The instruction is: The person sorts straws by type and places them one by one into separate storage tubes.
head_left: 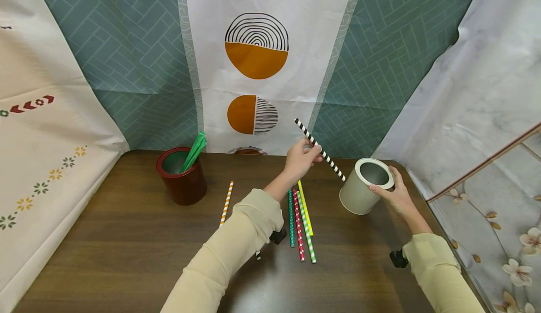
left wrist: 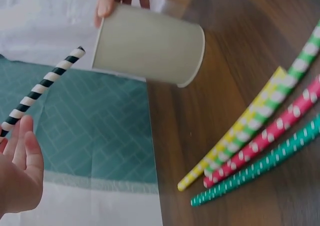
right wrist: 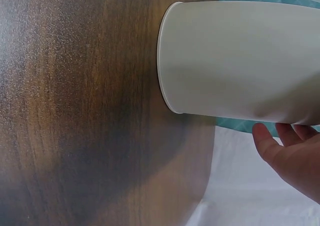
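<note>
L hand is right of ctr in the head view, thumb + fingers pinching a b/w striped straw around its mid. Straw slants: upper end toward upper ctr of the pic, lower end down-right, outside the cream cup and near its rim. Left-wrist view, left side, shows a gap btw straw end and cup.

R hand, right side of the head view, grasps the cup's rim, thumb at front, other fingers round the far side. Cup stands on the brown tbl, right of ctr, opening up.

Loose straws lie lower ctr, roughly side by side: teal dotted straw, red dotted straw, green striped straw, yellow straw. Green overlaps yellow in left-wrist view, right side. Orange striped straw is left of these, lower end hidden behind the L sleeve; a short b/w striped piece pokes out below that sleeve.

Left of ctr: dark red cup w/ a green bundle leaning inside, top sticking out past the rim. Patterned cloth hangs behind the tbl, across the top of the pic.
</note>
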`<state>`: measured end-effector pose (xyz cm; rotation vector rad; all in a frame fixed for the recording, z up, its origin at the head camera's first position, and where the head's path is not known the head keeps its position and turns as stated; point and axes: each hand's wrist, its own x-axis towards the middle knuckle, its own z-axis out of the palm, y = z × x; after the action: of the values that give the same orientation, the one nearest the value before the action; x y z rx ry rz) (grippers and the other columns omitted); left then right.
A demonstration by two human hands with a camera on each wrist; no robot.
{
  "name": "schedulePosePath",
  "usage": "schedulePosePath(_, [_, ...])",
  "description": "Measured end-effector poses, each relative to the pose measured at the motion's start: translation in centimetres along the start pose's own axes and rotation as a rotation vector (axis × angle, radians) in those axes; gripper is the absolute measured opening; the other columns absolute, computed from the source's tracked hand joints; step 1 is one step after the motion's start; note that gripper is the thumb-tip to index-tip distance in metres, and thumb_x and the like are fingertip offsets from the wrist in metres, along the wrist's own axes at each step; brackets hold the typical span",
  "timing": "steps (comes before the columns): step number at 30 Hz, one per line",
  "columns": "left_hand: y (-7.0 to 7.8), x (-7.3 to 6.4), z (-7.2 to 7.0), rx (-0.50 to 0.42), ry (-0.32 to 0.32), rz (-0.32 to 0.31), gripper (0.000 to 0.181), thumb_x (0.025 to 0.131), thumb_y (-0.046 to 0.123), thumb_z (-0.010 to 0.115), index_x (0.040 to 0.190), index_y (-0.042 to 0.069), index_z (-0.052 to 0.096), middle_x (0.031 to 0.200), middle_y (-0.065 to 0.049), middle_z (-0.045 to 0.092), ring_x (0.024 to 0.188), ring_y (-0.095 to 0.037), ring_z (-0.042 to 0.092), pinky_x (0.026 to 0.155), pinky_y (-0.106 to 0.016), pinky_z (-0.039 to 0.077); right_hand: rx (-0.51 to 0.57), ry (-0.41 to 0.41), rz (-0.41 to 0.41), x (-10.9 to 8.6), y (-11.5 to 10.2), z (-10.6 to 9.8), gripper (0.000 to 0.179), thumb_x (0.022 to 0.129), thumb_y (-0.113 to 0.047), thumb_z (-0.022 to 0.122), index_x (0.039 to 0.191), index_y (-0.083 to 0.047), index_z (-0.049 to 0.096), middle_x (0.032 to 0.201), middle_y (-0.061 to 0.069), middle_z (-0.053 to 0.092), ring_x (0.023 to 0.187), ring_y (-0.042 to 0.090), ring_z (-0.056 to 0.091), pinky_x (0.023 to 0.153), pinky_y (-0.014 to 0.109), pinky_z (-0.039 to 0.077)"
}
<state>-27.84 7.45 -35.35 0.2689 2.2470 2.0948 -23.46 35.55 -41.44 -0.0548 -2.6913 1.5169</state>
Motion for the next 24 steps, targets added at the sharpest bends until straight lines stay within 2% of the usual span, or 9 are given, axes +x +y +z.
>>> schedulePosePath(2, [0.3,-0.1,0.7,-0.009,0.017,0.009,0.022,0.089,0.023,0.053,0.1,0.004,0.053,0.088,-0.013,0.068,0.077,-0.019,0.065,0.063,-0.027,0.049,0.0,0.004,0.002,0.0,0.0,0.0,0.092,0.081,-0.019,0.063,0.142,-0.008,-0.005,0.145,0.023,0.005,0.128,0.038,0.014,0.1,0.052,0.017])
schedulePosePath(5, [0.6,-0.1,1.7,-0.02,0.044,0.013,0.021,0.088,0.023,0.053,0.099,0.005,0.053,0.088,-0.012,0.068,0.075,-0.017,0.065,0.058,-0.021,0.047,0.0,0.005,0.001,0.1,0.1,0.0,0.091,0.081,-0.018,0.063,0.142,-0.008,-0.004,0.145,0.024,0.006,0.128,0.038,0.014,0.1,0.052,0.017])
schedulePosePath(11, [1.2,0.0,3.4,-0.036,0.089,0.04,0.02,0.088,0.022,0.055,0.096,0.003,0.054,0.086,-0.012,0.068,0.077,-0.02,0.065,0.055,-0.015,0.041,0.005,0.004,-0.001,0.1,0.2,0.0,0.09,0.081,-0.017,0.062,0.142,-0.007,-0.004,0.145,0.023,0.005,0.128,0.037,0.014,0.1,0.051,0.017])
schedulePosePath(17, [1.5,-0.1,5.1,-0.004,0.143,0.052,0.02,0.086,0.021,0.056,0.096,0.003,0.057,0.084,-0.008,0.068,0.076,-0.016,0.065,0.057,-0.015,0.04,0.007,0.009,0.002,0.1,0.2,0.0,0.09,0.081,-0.017,0.062,0.142,-0.008,-0.004,0.146,0.022,0.005,0.127,0.036,0.016,0.1,0.05,0.018])
schedulePosePath(24, [1.2,-0.3,6.7,0.027,0.167,0.113,0.016,0.084,0.014,0.059,0.092,0.001,0.06,0.082,-0.009,0.069,0.074,-0.015,0.066,0.058,-0.014,0.043,-0.001,0.014,0.01,0.2,0.3,0.1,0.09,0.081,-0.018,0.063,0.142,-0.009,-0.003,0.145,0.022,0.009,0.127,0.034,0.019,0.099,0.042,0.021])
